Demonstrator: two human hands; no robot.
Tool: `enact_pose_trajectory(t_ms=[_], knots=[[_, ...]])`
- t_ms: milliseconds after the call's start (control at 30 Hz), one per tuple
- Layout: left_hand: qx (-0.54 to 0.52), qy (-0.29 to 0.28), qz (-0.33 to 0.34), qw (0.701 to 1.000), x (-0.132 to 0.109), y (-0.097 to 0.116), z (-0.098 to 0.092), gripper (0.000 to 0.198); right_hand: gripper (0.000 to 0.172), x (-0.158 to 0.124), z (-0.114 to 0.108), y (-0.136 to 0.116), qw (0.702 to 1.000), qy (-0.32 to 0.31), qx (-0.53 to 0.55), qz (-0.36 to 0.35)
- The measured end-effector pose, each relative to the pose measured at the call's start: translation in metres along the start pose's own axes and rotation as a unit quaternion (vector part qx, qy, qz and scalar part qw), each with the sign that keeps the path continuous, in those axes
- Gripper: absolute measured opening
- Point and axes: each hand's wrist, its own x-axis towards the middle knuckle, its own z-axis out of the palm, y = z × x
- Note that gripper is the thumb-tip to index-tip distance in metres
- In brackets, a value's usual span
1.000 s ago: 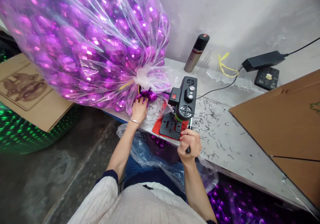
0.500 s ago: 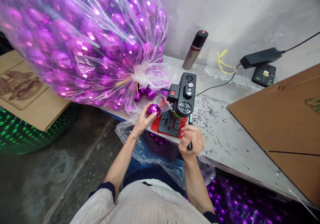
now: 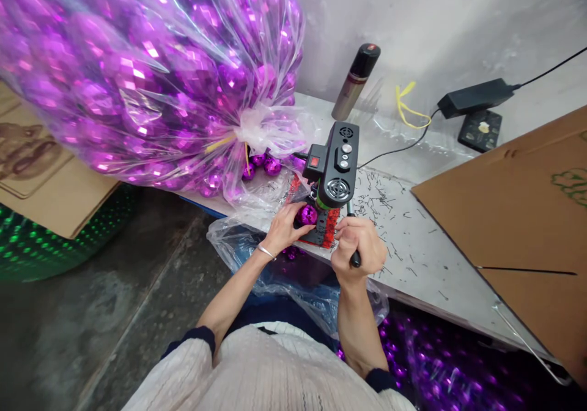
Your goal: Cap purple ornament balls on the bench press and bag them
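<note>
A shiny purple ball ornament (image 3: 307, 214) is gripped between the thumb and fingers of my left hand (image 3: 285, 229). It is at the front of a small black press machine (image 3: 338, 163), over the machine's slotted base plate (image 3: 316, 235). My right hand (image 3: 358, 249) is wrapped around the machine's black-tipped lever (image 3: 355, 259). Red material (image 3: 332, 227) lies under the base plate. The machine's head hides its lower working part from me.
A large clear bag of purple balls (image 3: 183, 81) leans at the left, with loose balls (image 3: 271, 166) by its tied neck. Black bits litter the table (image 3: 413, 233). Behind are a spray can (image 3: 355, 82) and a power adapter (image 3: 477, 98); a cardboard box (image 3: 513, 215) stands right.
My left hand has carried the purple ball rightward, from beside the base plate to over it near the machine's head. My right hand keeps hold of the lever. The view has shifted slightly.
</note>
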Motion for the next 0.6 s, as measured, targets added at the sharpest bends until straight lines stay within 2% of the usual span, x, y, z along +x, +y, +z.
enact_pose_trajectory(t_ms=[133, 333, 600], knots=[[0.025, 0.002, -0.011, 1.000, 0.005, -0.004, 0.013, 0.062, 0.020, -0.002, -0.001, 0.000, 1.000, -0.004, 0.000, 0.001], [-0.011, 0.033, -0.013, 0.999, 0.003, -0.013, 0.030, 0.068, 0.021, -0.006, 0.000, 0.000, 1.000, -0.010, 0.003, 0.004], [-0.014, 0.042, -0.005, 0.999, 0.000, -0.015, 0.033, 0.069, 0.024, -0.046, 0.019, 0.010, 0.999, 0.030, 0.035, 0.015]])
